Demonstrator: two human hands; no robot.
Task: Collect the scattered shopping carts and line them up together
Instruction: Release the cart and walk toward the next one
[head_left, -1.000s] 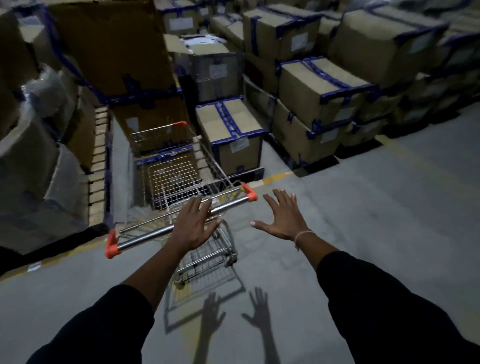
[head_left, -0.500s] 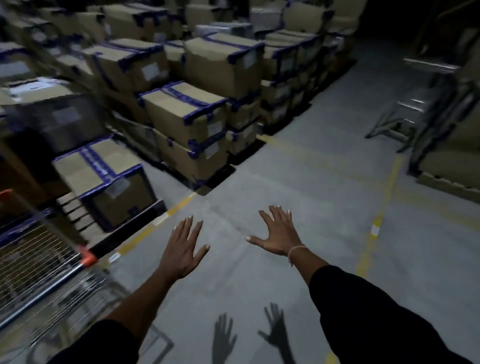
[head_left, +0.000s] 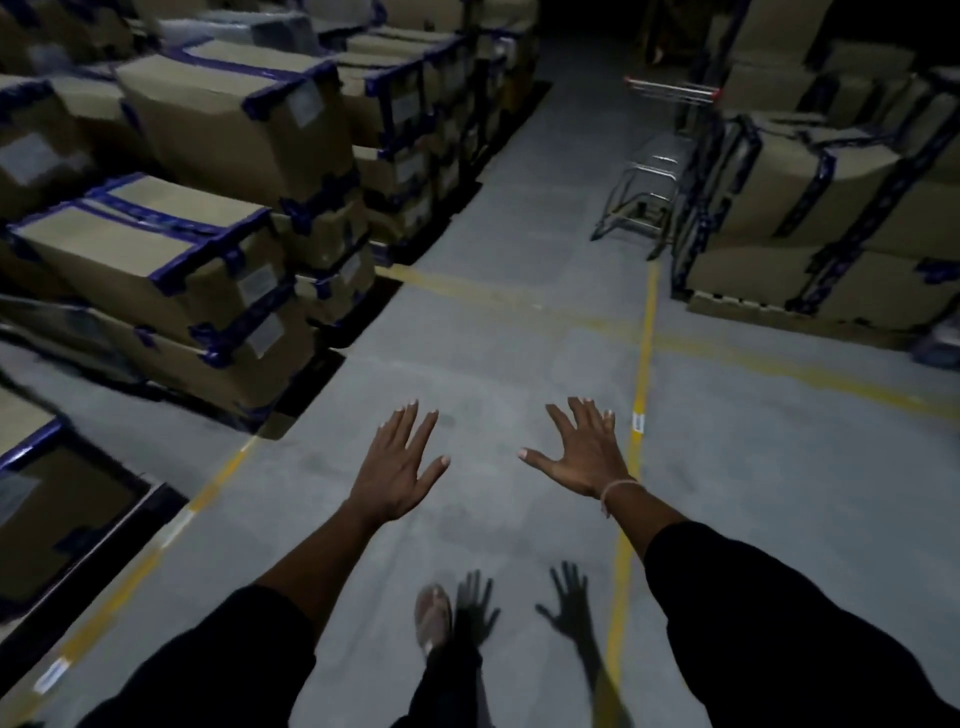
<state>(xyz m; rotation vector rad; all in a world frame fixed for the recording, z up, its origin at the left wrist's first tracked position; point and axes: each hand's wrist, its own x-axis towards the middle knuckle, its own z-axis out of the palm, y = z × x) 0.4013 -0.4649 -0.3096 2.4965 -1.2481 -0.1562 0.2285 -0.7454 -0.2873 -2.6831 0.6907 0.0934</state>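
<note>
Left hand (head_left: 397, 470) and right hand (head_left: 584, 452) hover at lower centre, fingers spread, holding nothing. A shopping cart (head_left: 660, 161) stands upper right beside stacked boxes (head_left: 810, 208).

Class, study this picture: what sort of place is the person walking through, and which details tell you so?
Most likely a warehouse or stockroom: taped cardboard boxes stacked on pallets along both sides, yellow lane lines painted on the concrete floor, and a shopping cart parked down the aisle.

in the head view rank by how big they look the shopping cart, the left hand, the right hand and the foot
1. Shopping cart, though far off.
2. Left hand and right hand: alike, no ranking.
3. Foot.
</note>
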